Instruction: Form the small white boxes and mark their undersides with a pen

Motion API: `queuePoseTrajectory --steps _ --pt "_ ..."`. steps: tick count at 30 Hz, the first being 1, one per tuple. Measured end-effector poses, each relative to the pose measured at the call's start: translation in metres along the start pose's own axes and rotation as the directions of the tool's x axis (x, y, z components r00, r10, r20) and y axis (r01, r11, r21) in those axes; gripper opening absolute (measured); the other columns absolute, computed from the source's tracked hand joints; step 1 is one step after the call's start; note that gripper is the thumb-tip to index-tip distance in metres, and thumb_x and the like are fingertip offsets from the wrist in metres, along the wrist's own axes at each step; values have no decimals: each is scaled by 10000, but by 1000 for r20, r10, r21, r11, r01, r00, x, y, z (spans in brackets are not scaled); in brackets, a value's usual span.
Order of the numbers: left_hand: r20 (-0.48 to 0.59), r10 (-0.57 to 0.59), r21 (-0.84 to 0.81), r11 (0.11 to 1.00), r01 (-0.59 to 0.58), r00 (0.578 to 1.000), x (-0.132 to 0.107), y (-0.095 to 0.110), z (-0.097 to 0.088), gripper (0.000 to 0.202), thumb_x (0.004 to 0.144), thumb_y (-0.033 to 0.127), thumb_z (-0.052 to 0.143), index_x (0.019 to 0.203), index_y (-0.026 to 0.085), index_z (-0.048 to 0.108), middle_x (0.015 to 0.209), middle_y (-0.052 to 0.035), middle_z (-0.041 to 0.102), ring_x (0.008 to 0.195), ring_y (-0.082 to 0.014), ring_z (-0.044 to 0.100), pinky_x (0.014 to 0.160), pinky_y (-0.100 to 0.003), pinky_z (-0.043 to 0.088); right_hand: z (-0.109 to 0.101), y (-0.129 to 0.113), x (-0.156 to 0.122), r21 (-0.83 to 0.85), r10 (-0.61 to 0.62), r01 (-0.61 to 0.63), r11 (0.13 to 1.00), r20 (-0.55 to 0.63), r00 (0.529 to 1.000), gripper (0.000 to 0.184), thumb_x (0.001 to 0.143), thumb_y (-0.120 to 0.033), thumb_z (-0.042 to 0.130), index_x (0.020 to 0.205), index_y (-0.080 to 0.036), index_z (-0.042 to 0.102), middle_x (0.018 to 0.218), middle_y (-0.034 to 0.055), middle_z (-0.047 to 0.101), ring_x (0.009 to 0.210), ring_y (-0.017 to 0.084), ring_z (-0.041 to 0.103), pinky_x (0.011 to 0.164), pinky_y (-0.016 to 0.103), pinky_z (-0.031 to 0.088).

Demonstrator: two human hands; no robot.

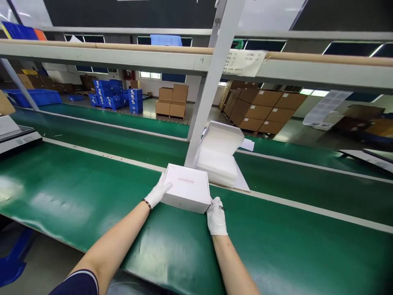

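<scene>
**Item: closed white carton, held between both hands on the green belt**

Location: The white box (186,187) sits flat on the green conveyor surface (92,192), just in front of the slanted white upright post (205,98) and just beside a stack of white foam sheets (218,157) that lies behind it to the right.

Hands: Your left hand (157,192), in a white glove, lies against the box's left side, fingers together and curled over the top edge. Your right hand (216,216), also gloved, touches the near right corner, fingers closed together against the wall. Neither hand wraps it; you press it from two sides.

Build: Flat, square, lid closed, smooth white board with a thin red line on top. Edges look crisp and the walls straight, so you can take it as stiff enough to hold its shape under a light squeeze.

Handling, as a judgement: Probably light for its size; contents are not visible, so treat them as fragile. The smooth board against cotton gloves may slip, and the belt looks glossy, so the box will likely slide easily if pushed.

Where to hold: Take it by two opposite side walls, low down, palms flat. Avoid pressing the lid's middle, which would likely flex first.

Surroundings: Brown cartons (264,108) and blue crates (115,94) stand well apart on the floor beyond.
</scene>
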State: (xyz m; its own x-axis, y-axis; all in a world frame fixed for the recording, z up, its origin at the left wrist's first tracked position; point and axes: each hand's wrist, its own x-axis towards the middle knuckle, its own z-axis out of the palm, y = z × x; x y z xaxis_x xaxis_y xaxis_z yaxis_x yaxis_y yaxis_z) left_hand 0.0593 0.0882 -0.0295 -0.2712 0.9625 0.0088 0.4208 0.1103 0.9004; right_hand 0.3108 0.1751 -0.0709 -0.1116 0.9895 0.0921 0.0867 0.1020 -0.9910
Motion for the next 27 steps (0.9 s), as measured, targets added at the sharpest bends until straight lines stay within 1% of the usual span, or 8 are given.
queuePoseTrajectory --steps 2,5,8,11,14,17,22,27 --pt "-19 23 7 1000 -23 1000 -18 2 9 736 961 492 404 1573 157 172 1640 -97 167 1512 -254 162 1244 -424 123 -1 -10 -12 59 -1 4 998 -46 999 575 848 -759 321 911 -214 492 924 123 694 937 258 638 777 376 498" --pt "7 155 99 983 -155 988 -58 -17 17 634 944 435 448 1528 214 335 1656 -32 66 1522 -245 80 1248 -425 86 -13 -23 -35 241 33 -11 970 -85 996 521 870 -724 361 935 -221 479 978 116 703 953 256 659 790 390 520" --pt "4 292 215 934 -286 957 -87 -37 15 588 956 439 416 1503 224 386 1658 -23 7 1521 -266 72 1244 -466 100 -27 -34 -65 288 30 18 958 -163 986 463 848 -696 516 818 -236 462 810 55 689 754 228 655 677 354 517" --pt "-35 144 173 975 -136 989 -87 -25 10 659 957 542 400 1495 161 402 1647 -89 119 1514 -288 128 1244 -471 116 -38 -47 -93 114 -114 118 986 -40 993 478 917 -653 481 684 -237 441 520 -15 509 605 190 576 620 307 468" --pt "187 29 -161 987 2 982 -71 11 9 744 973 651 227 1519 161 356 1571 -93 366 1462 -253 317 1227 -425 234 -46 -69 -104 181 -204 179 967 133 970 454 921 -678 447 834 -237 515 598 -2 589 573 178 563 553 285 454" --pt "460 40 -336 932 133 887 -58 40 18 837 946 723 125 1465 151 448 1391 -108 594 1322 -281 524 1135 -450 397 -52 -100 -84 184 -241 220 958 100 965 512 908 -707 429 1053 -231 550 797 39 679 510 147 520 476 276 432" --pt "665 0 -324 901 289 746 -58 43 34 965 875 814 126 1382 101 533 1297 -144 654 1251 -351 577 1076 -498 444 -48 -138 -28 -96 -152 177 980 222 963 562 799 -762 513 742 -208 585 495 -31 478 432 141 446 430 269 375" --pt "552 181 -495 857 145 814 -78 21 18 899 909 751 46 1495 173 407 1499 -88 472 1376 -269 459 1150 -420 356 -35 -139 -6 -283 -117 171 944 196 973 570 741 -779 517 581 -233 474 492 -23 485 451 145 461 458 277 388"
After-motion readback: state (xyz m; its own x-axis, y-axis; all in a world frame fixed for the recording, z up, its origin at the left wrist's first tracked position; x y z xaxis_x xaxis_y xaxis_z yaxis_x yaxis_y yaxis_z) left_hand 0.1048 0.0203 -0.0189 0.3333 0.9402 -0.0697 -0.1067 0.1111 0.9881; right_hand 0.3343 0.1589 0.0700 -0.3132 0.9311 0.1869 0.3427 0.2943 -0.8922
